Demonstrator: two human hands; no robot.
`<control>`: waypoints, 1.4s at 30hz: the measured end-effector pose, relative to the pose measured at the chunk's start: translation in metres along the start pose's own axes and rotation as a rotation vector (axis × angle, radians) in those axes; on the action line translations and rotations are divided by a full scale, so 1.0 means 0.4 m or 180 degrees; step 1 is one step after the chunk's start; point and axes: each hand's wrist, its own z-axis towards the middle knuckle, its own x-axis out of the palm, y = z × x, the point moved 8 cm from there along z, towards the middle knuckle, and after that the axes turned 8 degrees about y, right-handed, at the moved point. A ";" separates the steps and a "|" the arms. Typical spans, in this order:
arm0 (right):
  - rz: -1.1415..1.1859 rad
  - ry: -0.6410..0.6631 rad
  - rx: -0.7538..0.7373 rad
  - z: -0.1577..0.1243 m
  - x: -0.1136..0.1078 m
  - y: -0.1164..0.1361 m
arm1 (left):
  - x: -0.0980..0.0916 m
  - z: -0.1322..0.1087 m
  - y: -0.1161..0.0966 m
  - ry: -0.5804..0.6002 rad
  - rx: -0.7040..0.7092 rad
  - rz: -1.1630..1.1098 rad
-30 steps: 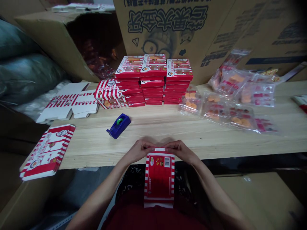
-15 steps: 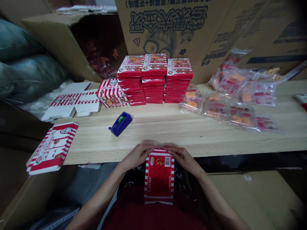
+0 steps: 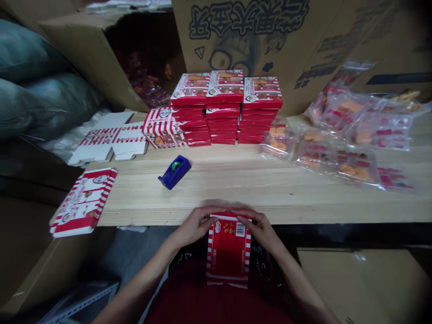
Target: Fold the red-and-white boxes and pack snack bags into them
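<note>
Two hands, the left hand [image 3: 193,226] and the right hand [image 3: 259,230], clamp the far end of a red-and-white striped cardboard box [image 3: 229,254], almost meeting. Its long axis points at the pale wooden table [image 3: 236,198], just beyond its front edge.

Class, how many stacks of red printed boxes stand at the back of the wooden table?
3. The left stack, middle stack and right stack stand side by side on the wooden table.
</note>
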 end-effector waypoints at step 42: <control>-0.0197 -0.0906 -0.0370 0.021 -0.107 0.151 | -0.506 -0.252 0.280 -0.3401 -0.0700 -0.0781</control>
